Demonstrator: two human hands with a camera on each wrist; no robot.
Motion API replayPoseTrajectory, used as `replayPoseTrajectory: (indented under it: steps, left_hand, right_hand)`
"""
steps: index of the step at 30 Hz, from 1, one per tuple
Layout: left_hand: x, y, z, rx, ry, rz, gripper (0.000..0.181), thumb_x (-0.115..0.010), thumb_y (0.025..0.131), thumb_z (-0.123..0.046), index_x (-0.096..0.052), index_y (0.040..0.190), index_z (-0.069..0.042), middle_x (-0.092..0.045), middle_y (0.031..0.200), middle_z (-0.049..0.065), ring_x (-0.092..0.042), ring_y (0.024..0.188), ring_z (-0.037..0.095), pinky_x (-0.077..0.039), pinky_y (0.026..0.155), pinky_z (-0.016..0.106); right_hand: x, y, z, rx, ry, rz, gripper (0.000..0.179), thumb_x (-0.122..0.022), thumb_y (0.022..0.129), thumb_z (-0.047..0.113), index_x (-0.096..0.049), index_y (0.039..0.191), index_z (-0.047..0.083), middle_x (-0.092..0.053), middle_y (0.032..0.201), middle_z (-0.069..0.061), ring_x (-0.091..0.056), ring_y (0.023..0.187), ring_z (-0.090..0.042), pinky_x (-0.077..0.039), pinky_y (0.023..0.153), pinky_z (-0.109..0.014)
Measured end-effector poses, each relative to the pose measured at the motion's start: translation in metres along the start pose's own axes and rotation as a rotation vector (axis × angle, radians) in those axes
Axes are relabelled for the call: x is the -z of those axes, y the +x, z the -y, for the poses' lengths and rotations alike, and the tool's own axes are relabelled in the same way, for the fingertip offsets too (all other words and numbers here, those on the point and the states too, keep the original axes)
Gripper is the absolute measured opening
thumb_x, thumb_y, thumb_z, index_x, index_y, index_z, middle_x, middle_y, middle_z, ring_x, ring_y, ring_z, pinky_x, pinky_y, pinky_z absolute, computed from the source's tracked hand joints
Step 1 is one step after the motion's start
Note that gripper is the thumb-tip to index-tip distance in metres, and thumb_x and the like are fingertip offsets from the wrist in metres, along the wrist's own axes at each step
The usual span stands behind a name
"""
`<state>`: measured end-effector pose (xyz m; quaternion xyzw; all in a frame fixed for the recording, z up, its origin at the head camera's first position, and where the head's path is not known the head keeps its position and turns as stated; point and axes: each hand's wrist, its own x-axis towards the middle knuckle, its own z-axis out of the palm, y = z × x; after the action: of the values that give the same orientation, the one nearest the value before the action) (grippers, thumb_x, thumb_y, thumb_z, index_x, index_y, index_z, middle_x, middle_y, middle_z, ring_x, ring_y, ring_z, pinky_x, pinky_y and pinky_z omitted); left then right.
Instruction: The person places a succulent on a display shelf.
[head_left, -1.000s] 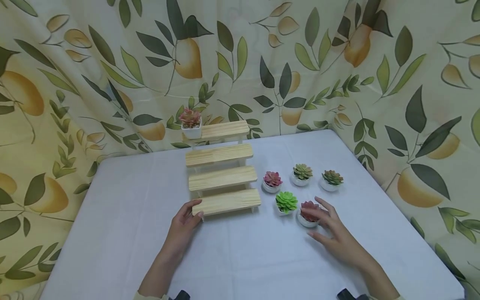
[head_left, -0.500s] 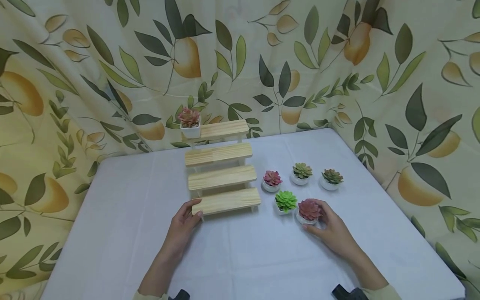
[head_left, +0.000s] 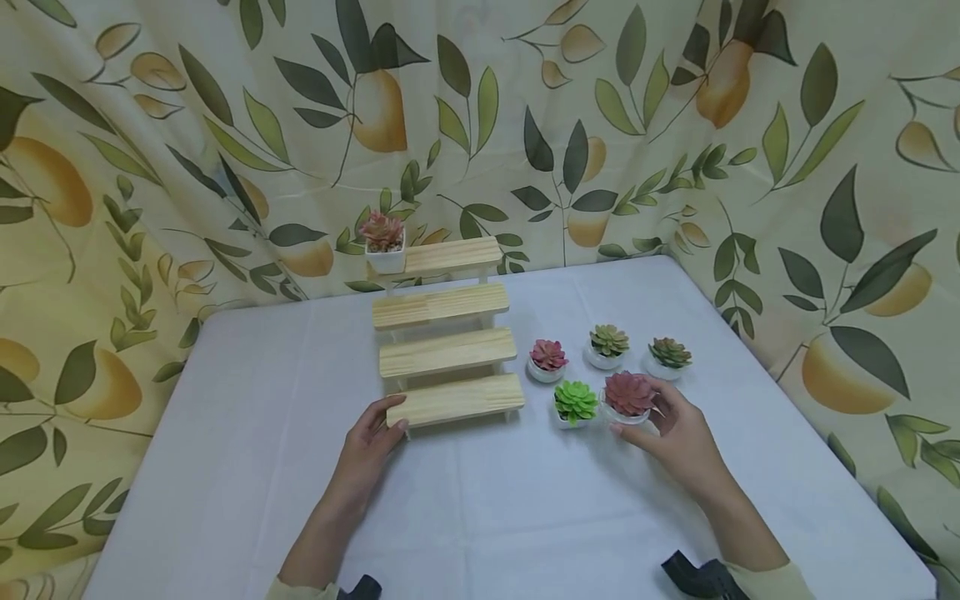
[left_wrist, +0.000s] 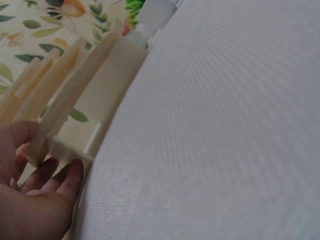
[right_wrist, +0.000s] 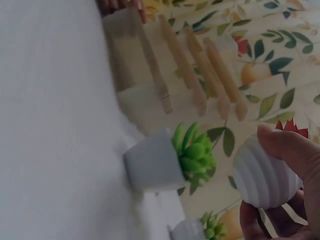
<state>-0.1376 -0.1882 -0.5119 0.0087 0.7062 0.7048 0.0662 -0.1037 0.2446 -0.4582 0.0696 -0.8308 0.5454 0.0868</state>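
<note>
A tiered wooden stand [head_left: 448,354] with several steps stands on the table. My left hand [head_left: 367,446] grips the left end of its lowest step, thumb and fingers about the edge in the left wrist view. My right hand [head_left: 686,437] holds a dark red potted succulent [head_left: 628,393] by its round ribbed white pot [right_wrist: 262,172], lifted clear of the tabletop. Just left of it a bright green succulent [head_left: 576,402] sits in a white pot. A pink-red succulent [head_left: 547,356] in a white pot is behind that one.
Two green succulents stand farther back, a pale one [head_left: 608,342] and a darker one [head_left: 670,353]. On the top step's left end sits a reddish succulent [head_left: 383,233] in a square white pot. A white cloth covers the table [head_left: 225,433]; a patterned curtain [head_left: 465,108] hangs behind.
My right hand has closed on the dark red succulent's pot and raised it off the table, slightly back and to the right. My left hand stays on the stand.
</note>
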Motion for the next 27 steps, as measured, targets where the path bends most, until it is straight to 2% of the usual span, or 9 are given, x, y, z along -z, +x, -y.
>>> replayPoseTrajectory:
  steps: [4, 10, 16, 27]
  left_hand:
    - [0.002, 0.001, 0.000, -0.011, 0.003, -0.005, 0.044, -0.070, 0.101, -0.026, -0.058, 0.142, -0.017, -0.029, 0.166, 0.008, -0.018, 0.154, 0.032, -0.021, 0.123, 0.045]
    - [0.005, 0.003, -0.002, -0.024, -0.010, -0.006, 0.045, -0.071, 0.101, -0.025, -0.057, 0.143, -0.014, -0.031, 0.165, 0.009, -0.022, 0.154, 0.032, -0.023, 0.122, 0.045]
    - [0.006, 0.005, -0.001, -0.009, -0.037, -0.005, 0.045, -0.072, 0.100, -0.024, -0.059, 0.142, -0.014, -0.033, 0.165, 0.008, -0.028, 0.151, 0.028, -0.030, 0.119, 0.040]
    - [0.007, 0.007, 0.003, -0.038, -0.021, 0.010, 0.042, -0.072, 0.100, -0.025, -0.061, 0.140, -0.019, -0.032, 0.165, 0.011, -0.018, 0.154, 0.029, -0.024, 0.121, 0.044]
  right_hand:
    - [-0.002, 0.016, 0.025, 0.078, 0.068, -0.025, 0.070, -0.083, 0.084, -0.007, -0.047, 0.143, -0.005, -0.051, 0.141, -0.013, -0.047, 0.134, -0.006, -0.040, 0.106, -0.015]
    - [-0.016, 0.050, 0.062, 0.127, 0.127, -0.037, 0.071, -0.081, 0.087, -0.003, -0.046, 0.149, 0.000, -0.049, 0.147, -0.013, -0.044, 0.141, -0.020, -0.038, 0.110, -0.020]
    - [-0.038, 0.087, 0.088, 0.106, 0.168, -0.007, 0.070, -0.082, 0.090, 0.005, -0.046, 0.150, 0.003, -0.050, 0.147, -0.011, -0.045, 0.141, -0.024, -0.040, 0.110, -0.023]
    - [-0.073, 0.167, 0.123, 0.140, 0.245, 0.127, 0.064, -0.083, 0.089, 0.008, -0.052, 0.146, 0.006, -0.056, 0.137, -0.012, -0.052, 0.131, -0.023, -0.043, 0.111, -0.033]
